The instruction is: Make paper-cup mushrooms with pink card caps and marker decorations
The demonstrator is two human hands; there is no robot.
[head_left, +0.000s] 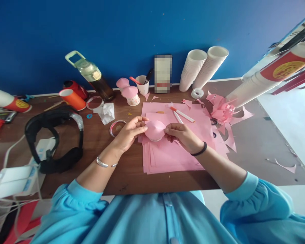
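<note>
Pink paper cone [155, 129], held between the two hands over the near-left part of the stacked pink sheets [175, 157]; whether its base touches the paper cannot be told. The cone is broad and shallow, matt and evenly pink, with a round outline and a small blunt peak near the middle. Beneath its near edge shows a narrow, pale band of a paper cup [156, 139] with faint print, most of the cup being hidden by the cone.

Left hand [129, 134]: closed on the cone's left edge, thumb below and forefinger extended along the far-left side. Right hand [185, 136]: thumb and forefinger pinched together on the right edge, the other fingers curled beneath.

Far left of the held piece stand two small cups with similar pink cone tops; the nearer cup [134, 100] bears printed figures. Just beside them is a white cup [143, 88] containing pens. On the sheets, beyond the right hand, lie an orange-and-white marker [184, 115] and a white pen [178, 117]. To the right are crumpled pink scraps [222, 110]; at the far side, two tall stacks of white cups [193, 71] lean beside a tape roll [197, 93].
</note>
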